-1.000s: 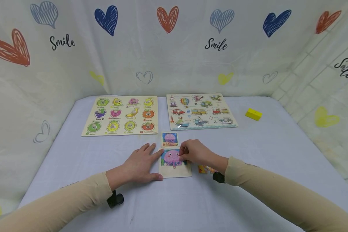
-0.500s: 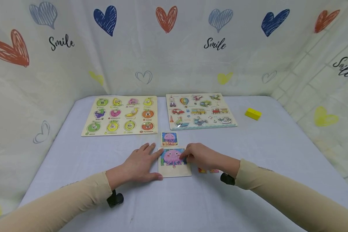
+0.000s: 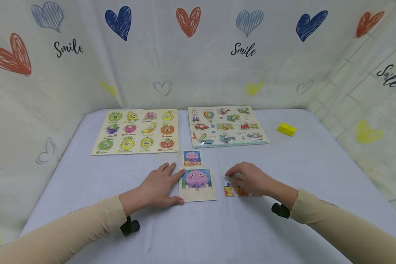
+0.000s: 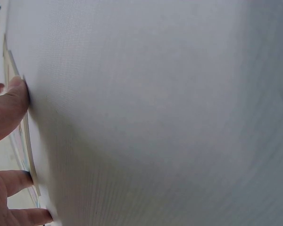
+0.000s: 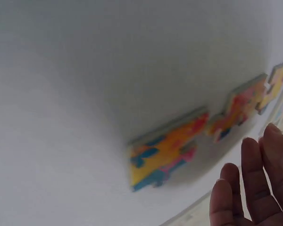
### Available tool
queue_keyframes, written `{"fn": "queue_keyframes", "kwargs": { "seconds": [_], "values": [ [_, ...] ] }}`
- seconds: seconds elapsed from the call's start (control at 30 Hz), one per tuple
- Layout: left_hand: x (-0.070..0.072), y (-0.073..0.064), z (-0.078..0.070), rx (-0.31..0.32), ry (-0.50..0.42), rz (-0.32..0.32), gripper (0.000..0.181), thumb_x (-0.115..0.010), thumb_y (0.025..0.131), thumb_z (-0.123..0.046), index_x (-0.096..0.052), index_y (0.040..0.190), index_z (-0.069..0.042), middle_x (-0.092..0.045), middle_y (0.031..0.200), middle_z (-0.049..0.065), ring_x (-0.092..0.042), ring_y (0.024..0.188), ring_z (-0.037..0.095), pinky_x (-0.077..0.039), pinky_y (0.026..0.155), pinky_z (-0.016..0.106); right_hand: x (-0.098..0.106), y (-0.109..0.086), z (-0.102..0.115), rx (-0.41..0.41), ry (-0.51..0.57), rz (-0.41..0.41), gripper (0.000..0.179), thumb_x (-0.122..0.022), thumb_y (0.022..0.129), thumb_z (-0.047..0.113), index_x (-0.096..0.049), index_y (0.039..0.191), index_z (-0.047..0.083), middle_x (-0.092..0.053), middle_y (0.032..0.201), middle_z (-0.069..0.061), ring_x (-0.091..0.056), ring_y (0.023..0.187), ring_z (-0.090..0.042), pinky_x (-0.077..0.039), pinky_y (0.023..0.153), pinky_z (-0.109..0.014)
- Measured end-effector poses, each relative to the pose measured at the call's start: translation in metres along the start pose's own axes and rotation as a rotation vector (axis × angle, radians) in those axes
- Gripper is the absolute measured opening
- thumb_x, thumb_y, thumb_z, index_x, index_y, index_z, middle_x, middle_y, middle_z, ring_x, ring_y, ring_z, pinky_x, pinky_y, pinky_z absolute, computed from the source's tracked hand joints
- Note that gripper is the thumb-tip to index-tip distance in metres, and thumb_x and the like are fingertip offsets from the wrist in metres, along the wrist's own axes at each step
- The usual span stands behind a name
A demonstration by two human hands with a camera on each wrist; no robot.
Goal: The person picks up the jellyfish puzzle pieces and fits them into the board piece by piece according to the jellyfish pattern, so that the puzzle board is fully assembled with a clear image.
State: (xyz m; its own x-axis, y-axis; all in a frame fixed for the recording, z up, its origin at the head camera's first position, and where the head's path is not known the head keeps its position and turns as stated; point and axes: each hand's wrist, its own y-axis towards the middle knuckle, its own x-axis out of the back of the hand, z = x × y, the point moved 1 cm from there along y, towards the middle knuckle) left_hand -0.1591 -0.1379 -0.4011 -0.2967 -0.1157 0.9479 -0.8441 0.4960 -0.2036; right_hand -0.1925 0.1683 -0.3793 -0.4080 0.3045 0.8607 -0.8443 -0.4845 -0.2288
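A puzzle board [image 3: 198,195] lies flat, its upper part filled with a pink jellyfish picture [image 3: 196,177] and its lower part bare wood. My left hand [image 3: 158,186] rests with spread fingers along the board's left side, thumb and index finger touching its edge. Right of the board, my right hand [image 3: 250,179] hovers with loosely bent fingers, holding nothing. Under and beside it lie three loose jigsaw pieces in orange, yellow and blue; the nearest in the right wrist view is a corner-shaped jigsaw piece [image 5: 165,150]. In the head view the hand partly covers them.
A small jellyfish picture card [image 3: 191,158] lies just beyond the board. Farther back are a fruit puzzle board [image 3: 136,132] and a vehicle puzzle board [image 3: 227,126]. A yellow block [image 3: 286,129] sits at the back right. A printed curtain hangs behind the table.
My right hand has left the jellyfish picture and moved right, over the loose pieces, with its fingers loosened. My left hand stays on the board's edge.
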Motion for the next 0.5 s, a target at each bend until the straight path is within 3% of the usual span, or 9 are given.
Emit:
{"fn": "queue_keyframes", "kwargs": {
  "seconds": [0.27, 0.5],
  "values": [
    [-0.001, 0.000, 0.000, 0.002, 0.000, -0.005, 0.093, -0.076, 0.082, -0.061, -0.042, 0.157, -0.017, -0.035, 0.163, 0.021, -0.032, 0.150, 0.047, -0.040, 0.114, 0.063, -0.009, -0.003, -0.007, 0.045, -0.051, -0.030, 0.026, -0.087, 0.081, 0.022, -0.078, 0.103, 0.011, -0.070, 0.099, 0.003, -0.058, 0.096, -0.016, -0.053, 0.085, -0.035],
    [-0.001, 0.001, 0.000, 0.000, -0.004, -0.010, 0.093, -0.076, 0.082, -0.060, -0.043, 0.157, -0.016, -0.036, 0.163, 0.021, -0.032, 0.150, 0.046, -0.040, 0.114, 0.063, -0.015, -0.006, -0.002, 0.052, -0.109, -0.069, 0.034, -0.094, 0.072, 0.029, -0.076, 0.096, 0.012, -0.066, 0.097, 0.002, -0.053, 0.093, -0.016, -0.052, 0.081, -0.033]
  ]
}}
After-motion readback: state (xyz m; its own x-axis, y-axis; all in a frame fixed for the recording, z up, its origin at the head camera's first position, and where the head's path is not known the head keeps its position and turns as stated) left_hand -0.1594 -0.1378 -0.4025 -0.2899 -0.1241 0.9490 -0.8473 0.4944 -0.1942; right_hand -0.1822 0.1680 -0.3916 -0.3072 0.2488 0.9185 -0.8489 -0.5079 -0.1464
